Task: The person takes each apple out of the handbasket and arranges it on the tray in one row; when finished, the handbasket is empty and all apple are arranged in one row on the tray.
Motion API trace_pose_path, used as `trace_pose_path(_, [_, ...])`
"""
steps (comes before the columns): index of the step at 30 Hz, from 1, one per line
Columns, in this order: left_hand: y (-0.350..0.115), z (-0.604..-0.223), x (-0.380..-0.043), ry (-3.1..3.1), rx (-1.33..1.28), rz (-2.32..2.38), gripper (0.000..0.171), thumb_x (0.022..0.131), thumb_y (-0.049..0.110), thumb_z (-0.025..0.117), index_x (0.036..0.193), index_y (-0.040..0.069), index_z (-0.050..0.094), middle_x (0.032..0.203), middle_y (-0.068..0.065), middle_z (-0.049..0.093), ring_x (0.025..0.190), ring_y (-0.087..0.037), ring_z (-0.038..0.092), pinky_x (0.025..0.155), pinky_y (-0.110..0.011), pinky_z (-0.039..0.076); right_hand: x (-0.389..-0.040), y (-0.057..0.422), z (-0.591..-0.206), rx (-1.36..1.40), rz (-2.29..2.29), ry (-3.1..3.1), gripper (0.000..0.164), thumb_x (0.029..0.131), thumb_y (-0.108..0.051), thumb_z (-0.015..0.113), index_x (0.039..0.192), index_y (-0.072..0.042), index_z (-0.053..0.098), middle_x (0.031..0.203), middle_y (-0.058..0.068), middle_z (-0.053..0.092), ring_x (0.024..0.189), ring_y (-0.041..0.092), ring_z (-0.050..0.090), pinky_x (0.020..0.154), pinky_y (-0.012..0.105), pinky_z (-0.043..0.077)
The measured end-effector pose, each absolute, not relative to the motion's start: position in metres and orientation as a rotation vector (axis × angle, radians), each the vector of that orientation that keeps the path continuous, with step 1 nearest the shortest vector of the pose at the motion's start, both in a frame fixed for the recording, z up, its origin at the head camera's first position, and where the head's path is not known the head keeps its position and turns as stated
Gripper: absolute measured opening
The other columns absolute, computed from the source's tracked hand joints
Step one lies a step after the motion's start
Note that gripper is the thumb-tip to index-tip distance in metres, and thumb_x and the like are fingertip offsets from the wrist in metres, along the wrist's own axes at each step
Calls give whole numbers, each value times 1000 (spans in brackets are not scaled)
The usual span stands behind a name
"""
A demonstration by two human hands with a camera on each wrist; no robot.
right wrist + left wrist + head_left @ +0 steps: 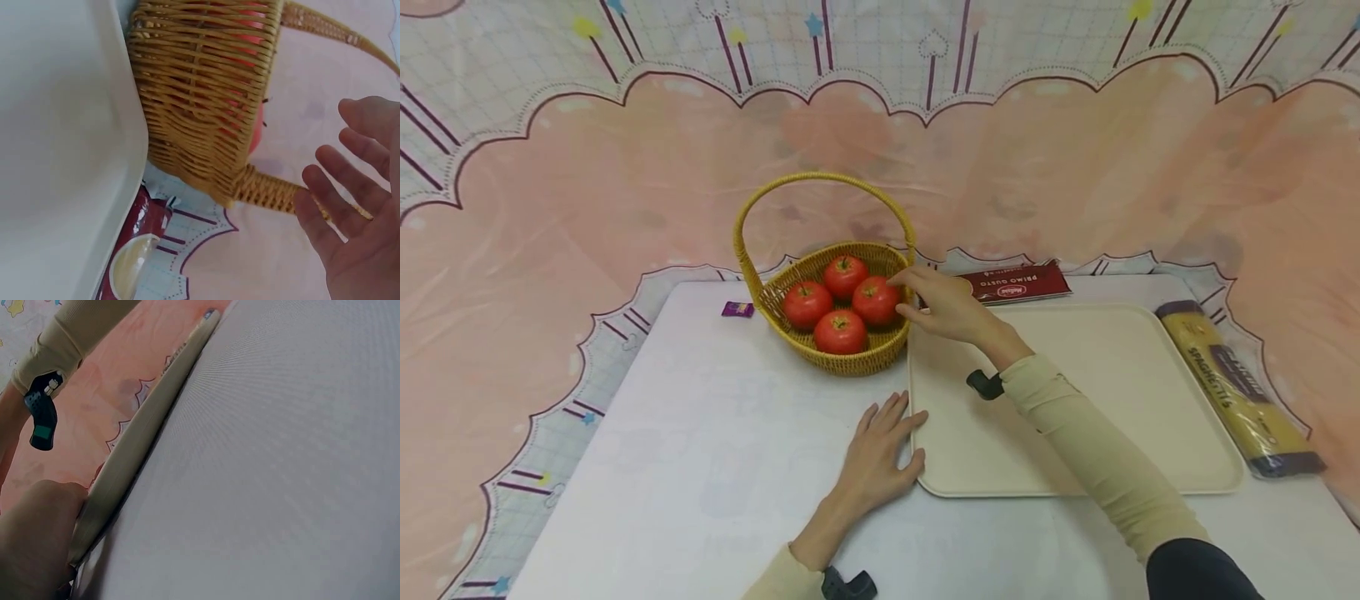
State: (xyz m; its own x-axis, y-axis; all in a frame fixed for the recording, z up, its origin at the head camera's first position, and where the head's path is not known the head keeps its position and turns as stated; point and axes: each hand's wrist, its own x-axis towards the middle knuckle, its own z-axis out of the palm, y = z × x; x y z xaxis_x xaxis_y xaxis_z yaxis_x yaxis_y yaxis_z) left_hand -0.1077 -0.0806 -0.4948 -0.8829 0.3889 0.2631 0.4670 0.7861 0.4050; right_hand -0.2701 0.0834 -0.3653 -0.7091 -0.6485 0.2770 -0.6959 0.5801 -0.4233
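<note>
Several red tomatoes (840, 332) lie in a yellow wicker basket (850, 364) with a tall arched handle. My right hand (951, 304) reaches over the basket's right rim, its fingertips close by the rightmost tomato (875, 301). In the right wrist view that hand (359, 206) has spread, slightly bent fingers and nothing between them. My left hand (877, 458) lies on the white table with its fingers extended, touching the left edge of a cream tray (1120, 400). Seen from the left wrist, the tray's side (125, 469) runs right beside that hand (40, 531).
A red packet (1018, 283) lies behind the tray, and a yellow spaghetti pack (1240, 387) lies along its right side. A small purple packet (737, 309) sits left of the basket. Patterned cloth (587, 183) hangs behind the table.
</note>
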Motion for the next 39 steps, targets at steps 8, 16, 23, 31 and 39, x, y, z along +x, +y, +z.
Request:
trace_pose_path(8, [-82,-495,-107,-2820,-682,-679,46,85,34,57,130,23,57,149,-7,41,141,-21,33,116,-47,23,-274,64,-368,1301,787,-2724,39,91,-20,61,126,-4,56,126,15,57,117,29,55,101,42,45])
trace_pose_path(16, [-83,-495,-107,-2816,-690,-681,47,85,35,57,131,23,57,149,-7,41,142,-21,32,116,-46,23,-275,47,-371,1406,785,-2713,38,91,-22,62,126,-8,56,128,7,56,122,23,51,105,40,42])
trace_pose_path(23, [-84,-494,-107,-2810,-699,-679,46,86,35,56,131,23,57,149,-7,41,141,-22,33,115,-47,24,-276,35,-377,1536,781,-2681,35,90,-21,63,123,-10,58,122,7,57,116,20,52,105,38,42])
trace_pose_path(31, [-85,-493,-107,-2801,-698,-679,46,86,34,57,130,23,57,148,-8,42,141,-22,34,115,-47,25,-277,25,-380,1531,689,-2758,40,90,-26,63,128,-14,56,131,6,55,126,23,48,109,41,38])
trace_pose_path(39, [-85,-494,-107,-2778,-712,-677,46,85,34,57,130,22,57,147,-9,43,140,-23,35,114,-48,26,-278,18,-387,1520,623,-2837,46,90,-28,62,134,-19,52,137,6,50,131,24,43,110,43,36])
